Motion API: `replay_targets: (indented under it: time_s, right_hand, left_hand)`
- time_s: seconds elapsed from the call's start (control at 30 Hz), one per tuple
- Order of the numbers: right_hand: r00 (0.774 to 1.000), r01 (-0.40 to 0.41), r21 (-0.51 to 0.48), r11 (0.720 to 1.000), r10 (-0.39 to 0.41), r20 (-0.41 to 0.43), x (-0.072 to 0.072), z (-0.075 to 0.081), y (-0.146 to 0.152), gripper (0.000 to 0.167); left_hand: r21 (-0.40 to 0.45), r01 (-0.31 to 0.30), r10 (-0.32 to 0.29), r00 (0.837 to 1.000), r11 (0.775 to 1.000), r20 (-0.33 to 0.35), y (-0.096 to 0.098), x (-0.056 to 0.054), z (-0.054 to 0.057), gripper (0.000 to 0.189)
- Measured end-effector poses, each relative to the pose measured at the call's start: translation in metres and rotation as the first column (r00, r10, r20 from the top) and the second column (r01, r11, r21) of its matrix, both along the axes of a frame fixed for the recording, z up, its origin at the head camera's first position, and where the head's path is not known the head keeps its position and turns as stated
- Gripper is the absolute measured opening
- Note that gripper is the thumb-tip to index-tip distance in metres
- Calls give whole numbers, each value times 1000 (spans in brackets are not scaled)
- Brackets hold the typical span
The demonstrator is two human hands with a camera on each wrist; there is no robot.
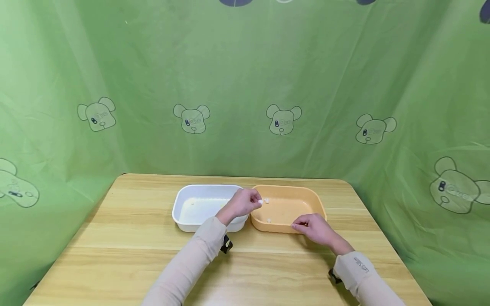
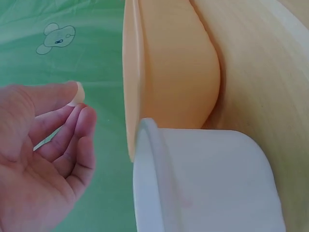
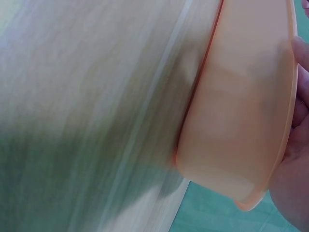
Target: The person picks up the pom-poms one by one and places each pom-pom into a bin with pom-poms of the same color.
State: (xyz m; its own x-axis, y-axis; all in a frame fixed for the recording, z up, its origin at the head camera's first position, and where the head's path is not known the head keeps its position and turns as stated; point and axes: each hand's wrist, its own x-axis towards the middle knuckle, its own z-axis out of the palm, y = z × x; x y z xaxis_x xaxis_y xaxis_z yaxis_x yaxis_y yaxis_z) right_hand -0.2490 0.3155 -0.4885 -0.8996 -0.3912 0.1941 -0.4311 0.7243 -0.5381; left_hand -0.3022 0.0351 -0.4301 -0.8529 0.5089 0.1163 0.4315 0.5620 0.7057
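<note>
My left hand (image 1: 242, 202) pinches a small white piece (image 2: 78, 94), rounded and pale, between thumb and fingertips. It is above the left side of the orange basin (image 1: 288, 228), with the forearm reaching across the white basin (image 1: 183, 224). Two more small whitish pieces lie in the orange basin, one (image 1: 266, 200) near the held piece and another (image 1: 269, 220) by the near wall. My right hand (image 1: 315, 229) holds the near rim of the orange basin toward its right corner, thumb on the rim; its other fingers are partly hidden in the right wrist view.
Inside the white basin lie small yellowish bits (image 1: 192, 203), partly hidden by the left arm. Both basins stand side by side on a wooden table (image 1: 126, 246). A green curtain (image 1: 237, 153) with bear prints hangs behind and at both sides.
</note>
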Motion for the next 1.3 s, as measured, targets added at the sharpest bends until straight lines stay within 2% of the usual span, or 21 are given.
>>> replay_targets:
  time_s: [0.23, 0.4, 0.67, 0.9, 1.3]
  right_hand:
    - [1000, -15, 6, 1000, 15, -14, 0, 0, 0, 8]
    - [1000, -16, 10, 1000, 17, -22, 1, -1, 0, 9]
    - [999, -8, 14, 1000, 9, -31, 1, -1, 0, 8]
    - [1000, 0, 11, 1000, 0, -13, 2, 0, 0, 9]
    - [1000, -6, 3, 1000, 6, -11, 3, 0, 0, 10]
  left_hand:
    - [-41, 18, -18, 1000, 999, 2, 3, -5, -11, 5]
    - [-45, 5, -5, 1000, 999, 10, 3, -6, -19, 4]
    - [-16, -32, 32, 999, 999, 20, 4, -9, -25, 4]
    - [-9, -51, 51, 997, 999, 52, 5, -12, -25, 6]
    - [-44, -66, 68, 997, 997, 44, 9, -16, -25, 7]
